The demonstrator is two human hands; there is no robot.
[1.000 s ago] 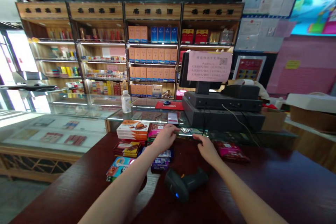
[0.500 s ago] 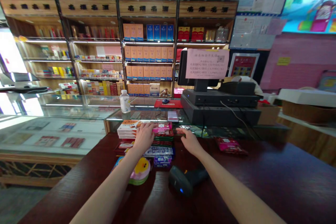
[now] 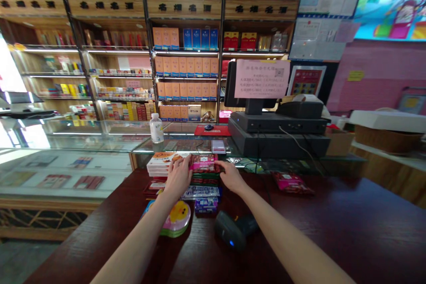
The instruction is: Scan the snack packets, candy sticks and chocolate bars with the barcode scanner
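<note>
A stack of pink and dark-red snack packets (image 3: pixel 203 163) lies on the dark wooden counter between my two hands. My left hand (image 3: pixel 179 177) rests along its left edge, fingers stretched out over the seam beside some white snack boxes (image 3: pixel 163 163). At the stack's right edge is my right hand (image 3: pixel 231 176), with its index finger extended against the top packet. Closer to me lie blue-and-silver packets (image 3: pixel 201 192), small purple packs (image 3: pixel 206 205) and a round, chick-printed package (image 3: pixel 179 213). A black barcode scanner (image 3: pixel 233 230) sits below my right hand.
Another pink snack packet (image 3: pixel 292 183) lies to the right. Behind are a glass counter with a plastic bottle (image 3: pixel 156 128), a mouse (image 3: pixel 209 128), and a black cash register with a monitor (image 3: pixel 231 84). Shelves of boxed goods (image 3: pixel 186 66) line the back wall.
My right hand has moved left, from apart to touching the pink packets' right edge. My left hand has shifted slightly left and down, uncovering more of the top packet.
</note>
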